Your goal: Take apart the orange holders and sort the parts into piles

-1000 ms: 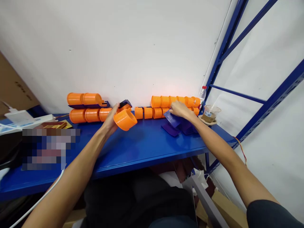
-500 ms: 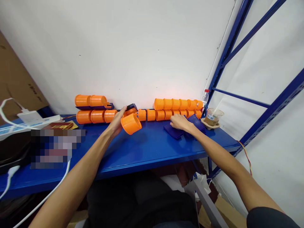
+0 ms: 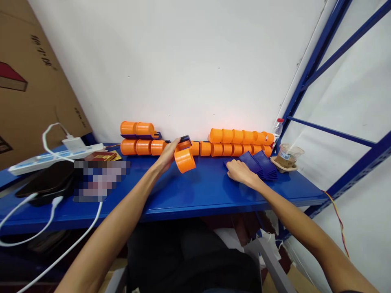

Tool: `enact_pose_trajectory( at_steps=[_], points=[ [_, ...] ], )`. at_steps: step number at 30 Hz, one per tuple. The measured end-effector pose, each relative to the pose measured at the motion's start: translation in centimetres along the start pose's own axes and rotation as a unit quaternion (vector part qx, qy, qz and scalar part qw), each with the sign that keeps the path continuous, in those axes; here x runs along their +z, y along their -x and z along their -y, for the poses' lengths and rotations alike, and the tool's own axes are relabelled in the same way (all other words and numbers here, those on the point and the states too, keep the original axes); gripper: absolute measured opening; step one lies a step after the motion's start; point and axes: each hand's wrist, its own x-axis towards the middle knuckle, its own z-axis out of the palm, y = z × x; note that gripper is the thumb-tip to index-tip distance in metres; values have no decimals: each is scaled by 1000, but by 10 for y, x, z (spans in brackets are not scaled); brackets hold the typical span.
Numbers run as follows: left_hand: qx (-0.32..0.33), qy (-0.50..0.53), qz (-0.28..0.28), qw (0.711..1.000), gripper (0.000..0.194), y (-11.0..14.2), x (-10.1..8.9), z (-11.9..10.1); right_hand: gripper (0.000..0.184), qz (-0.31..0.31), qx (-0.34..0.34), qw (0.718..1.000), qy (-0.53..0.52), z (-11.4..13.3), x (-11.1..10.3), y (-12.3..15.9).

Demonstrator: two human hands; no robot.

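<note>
Left hand (image 3: 168,155), grip round orange cup (image 3: 185,161), long axis slanting down toward bench (image 3: 183,197) front, right hand (image 3: 240,171) on blue panels (image 3: 265,164), grip unclear

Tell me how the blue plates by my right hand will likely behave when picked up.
The plates are probably fairly stiff, since their edges look straight. Looking thin, each is likely light for its size. Because they lie fanned and overlapping by your right hand, they may slide against one another when lifted.
</note>
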Motion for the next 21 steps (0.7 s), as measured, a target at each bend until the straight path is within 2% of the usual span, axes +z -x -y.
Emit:
enact_pose_trajectory(
  at_steps=[3,6,7,9,11,13,15,17,19,21],
  points=[
    [22,-40,-8,999,39,-3,-2,2,35,-11,26,1000,-6,1,-6,-1],
    [42,-83,-27,995,38,-3,-2,1,38,-96,32,994,-32,15,-17,5],
    [41,-92,-36,994,37,-2,-2,0,39,-136,11,990,-45,23,-21,9],
    [30,-106,-55,992,35,0,-1,-1,46,-216,-76,972,-59,44,-27,14],
    [17,-121,-61,991,34,2,-1,-2,60,-286,-184,940,-36,67,-29,14],
    [10,-132,-55,990,35,3,-2,-1,67,-333,-255,908,4,90,-28,7],
    [7,-132,-47,990,38,3,-4,-1,67,-350,-283,892,33,105,-29,-8],
    [5,-118,-36,992,44,2,-6,-2,61,-346,-292,891,39,110,-38,-27],
    [-3,-91,-39,995,52,1,-8,-5,53,-327,-282,902,23,103,-58,-47],
    [-7,-69,-54,996,56,0,-10,-9,48,-301,-239,923,-9,86,-86,-68]
  ],
)
